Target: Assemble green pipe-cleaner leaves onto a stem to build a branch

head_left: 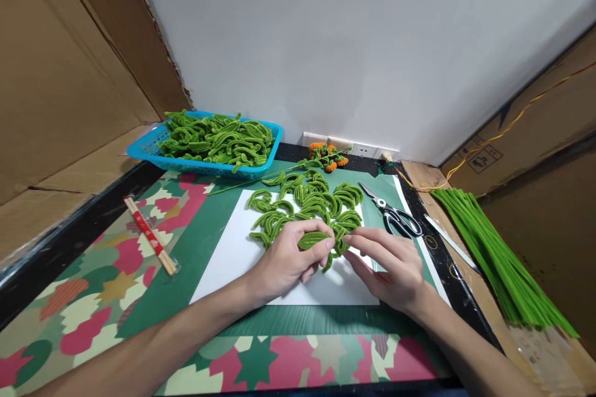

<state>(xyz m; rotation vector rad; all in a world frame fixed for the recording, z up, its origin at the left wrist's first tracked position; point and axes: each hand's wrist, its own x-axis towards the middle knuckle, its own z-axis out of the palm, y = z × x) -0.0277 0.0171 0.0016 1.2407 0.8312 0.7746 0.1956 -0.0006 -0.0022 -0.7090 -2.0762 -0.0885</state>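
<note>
My left hand (pixel 291 254) pinches a green fuzzy leaf (pixel 313 239) made of bent pipe cleaner between thumb and fingers, above a white sheet (pixel 228 260). Just right of it, my right hand (pixel 388 260) has its thumb and fingertips round the end of the green piece, near the tip of my left thumb. Behind both hands, many curled green pieces (pixel 316 203) lie in a loose group on the sheet and the green mat. Part of the held piece is hidden by my fingers.
A blue basket (pixel 205 167) of green pieces stands back left. Orange flowers (pixel 330 158) on a green stem lie behind. Scissors (pixel 391 211) are right of the sheet; green pipe cleaners (pixel 503 260) lie far right. Wrapped chopsticks (pixel 151 236) rest on the left. Cardboard and a wall surround the table.
</note>
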